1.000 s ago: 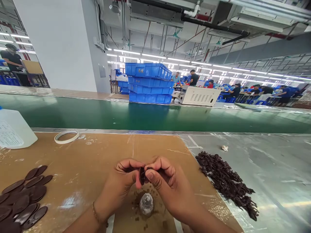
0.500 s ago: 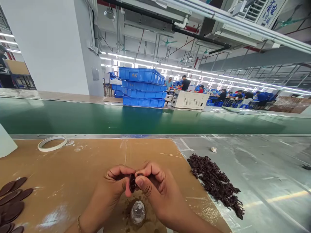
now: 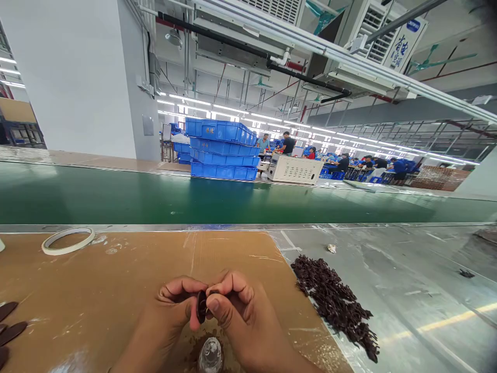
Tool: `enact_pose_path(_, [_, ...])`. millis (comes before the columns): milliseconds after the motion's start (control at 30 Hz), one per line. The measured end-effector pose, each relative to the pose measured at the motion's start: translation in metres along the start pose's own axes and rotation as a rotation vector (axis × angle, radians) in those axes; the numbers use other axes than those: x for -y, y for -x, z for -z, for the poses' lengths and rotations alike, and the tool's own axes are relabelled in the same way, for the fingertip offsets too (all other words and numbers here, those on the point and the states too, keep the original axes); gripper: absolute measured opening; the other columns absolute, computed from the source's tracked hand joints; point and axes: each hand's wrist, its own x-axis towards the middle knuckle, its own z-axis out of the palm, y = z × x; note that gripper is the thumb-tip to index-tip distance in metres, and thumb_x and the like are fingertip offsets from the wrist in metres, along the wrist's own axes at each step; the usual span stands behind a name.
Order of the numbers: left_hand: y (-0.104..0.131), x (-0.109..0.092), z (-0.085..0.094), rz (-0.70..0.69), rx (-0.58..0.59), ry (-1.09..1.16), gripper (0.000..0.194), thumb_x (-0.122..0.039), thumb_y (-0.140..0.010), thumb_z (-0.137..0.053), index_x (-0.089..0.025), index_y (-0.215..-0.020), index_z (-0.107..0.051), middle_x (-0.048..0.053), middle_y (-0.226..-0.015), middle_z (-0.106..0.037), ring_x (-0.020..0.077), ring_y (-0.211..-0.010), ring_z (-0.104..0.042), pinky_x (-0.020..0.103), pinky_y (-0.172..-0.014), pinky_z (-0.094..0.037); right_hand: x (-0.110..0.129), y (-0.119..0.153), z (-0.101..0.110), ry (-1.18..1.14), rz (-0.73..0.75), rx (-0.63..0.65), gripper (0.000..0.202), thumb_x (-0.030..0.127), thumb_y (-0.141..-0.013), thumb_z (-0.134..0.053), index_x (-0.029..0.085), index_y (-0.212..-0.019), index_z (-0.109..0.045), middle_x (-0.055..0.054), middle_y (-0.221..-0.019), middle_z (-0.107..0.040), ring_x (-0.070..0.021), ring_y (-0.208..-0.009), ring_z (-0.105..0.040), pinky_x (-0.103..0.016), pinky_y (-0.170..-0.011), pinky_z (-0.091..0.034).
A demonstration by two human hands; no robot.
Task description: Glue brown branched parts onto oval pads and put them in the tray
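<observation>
Between the thumb and fingers of my left hand (image 3: 176, 303) is a dark brown oval disc (image 3: 201, 306), held on edge. My right hand (image 3: 236, 311) pinches a small dark brown piece (image 3: 214, 292) against or close beside that disc; most of the piece is hidden by the fingers. Just below both hands a small clear cup (image 3: 210, 355) stands on the brown board, with dark stains around it. More dark brown oval discs (image 3: 13, 332) lie at the left edge. To the right is a long heap of small dark brown branching pieces (image 3: 334, 300).
A roll of tape (image 3: 68, 241) lies on the brown board (image 3: 147, 259). Beyond runs a green conveyor belt (image 3: 128, 199). Behind it are stacked blue crates (image 3: 223, 150) and a cream metal box (image 3: 295, 169). Several people sit or stand far back. A white scrap (image 3: 331, 248) lies near the heap.
The view has turned slightly right and upward, so everything sits further left and lower, and fewer discs show. Both hands keep the same grip on the disc and small piece.
</observation>
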Motion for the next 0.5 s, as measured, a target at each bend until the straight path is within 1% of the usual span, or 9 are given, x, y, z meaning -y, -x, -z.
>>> enact_pose_path(67, [0.0027,-0.0033,-0.003,0.018,0.01,0.031,0.029,-0.032,-0.047,-0.09,-0.018,-0.053,-0.066,-0.003,-0.037,-0.052,0.012,-0.05,-0.05,0.023,-0.059,-0.045,0.0029,0.0008,-0.0002,-0.015,-0.01,0.0,0.034,0.051,-0.086,-0.067,0.02,-0.077,-0.054,-0.003,-0.074,-0.057,-0.0138,-0.068,-0.053,-0.027,-0.068,-0.046])
enact_pose_path(167, [0.0039,-0.0058,-0.0051,0.054,0.034,0.064,0.026,-0.026,-0.044,-0.09,-0.017,-0.054,-0.067,-0.002,-0.039,-0.055,0.012,-0.049,-0.051,0.023,-0.057,-0.044,0.0058,0.0018,-0.0005,-0.036,-0.044,-0.007,0.032,0.049,-0.087,-0.067,0.021,-0.079,-0.054,-0.003,-0.075,-0.058,-0.0141,-0.069,-0.054,-0.028,-0.07,-0.046])
enact_pose_path(233, [0.0039,-0.0055,-0.006,0.063,0.02,0.082,0.025,-0.024,-0.042,-0.089,-0.018,-0.054,-0.067,-0.003,-0.039,-0.055,0.0123,-0.049,-0.052,0.023,-0.056,-0.044,0.0056,0.002,-0.0004,-0.031,-0.052,-0.019,0.033,0.049,-0.086,-0.067,0.021,-0.078,-0.054,-0.003,-0.075,-0.059,-0.0147,-0.069,-0.055,-0.029,-0.07,-0.046])
enact_pose_path(300, [0.0035,-0.0038,-0.0066,0.053,-0.005,0.099,0.025,-0.025,-0.043,-0.089,-0.018,-0.053,-0.067,-0.003,-0.037,-0.054,0.0131,-0.049,-0.053,0.024,-0.056,-0.045,0.0045,0.0018,0.0,-0.023,-0.044,-0.019,0.033,0.05,-0.085,-0.068,0.02,-0.078,-0.055,-0.003,-0.076,-0.06,-0.0148,-0.069,-0.056,-0.029,-0.071,-0.047])
enact_pose_path(400, [0.0019,-0.0005,-0.0066,0.044,0.004,0.116,0.026,-0.028,-0.043,-0.09,-0.018,-0.052,-0.068,-0.004,-0.035,-0.049,0.0131,-0.048,-0.052,0.025,-0.057,-0.046,0.0036,0.0014,0.0003,-0.038,-0.034,-0.008,0.033,0.049,-0.085,-0.069,0.02,-0.078,-0.057,-0.004,-0.077,-0.061,-0.015,-0.07,-0.057,-0.03,-0.072,-0.049])
enact_pose_path(500, [0.0002,0.001,-0.006,0.038,0.022,0.156,0.028,-0.029,-0.04,-0.092,-0.018,-0.053,-0.069,-0.005,-0.033,-0.047,0.011,-0.045,-0.049,0.024,-0.055,-0.044,0.0045,0.0012,-0.0008,-0.061,-0.046,-0.029,0.035,0.05,-0.082,-0.071,0.02,-0.078,-0.056,-0.004,-0.076,-0.061,-0.0154,-0.07,-0.058,-0.031,-0.073,-0.051])
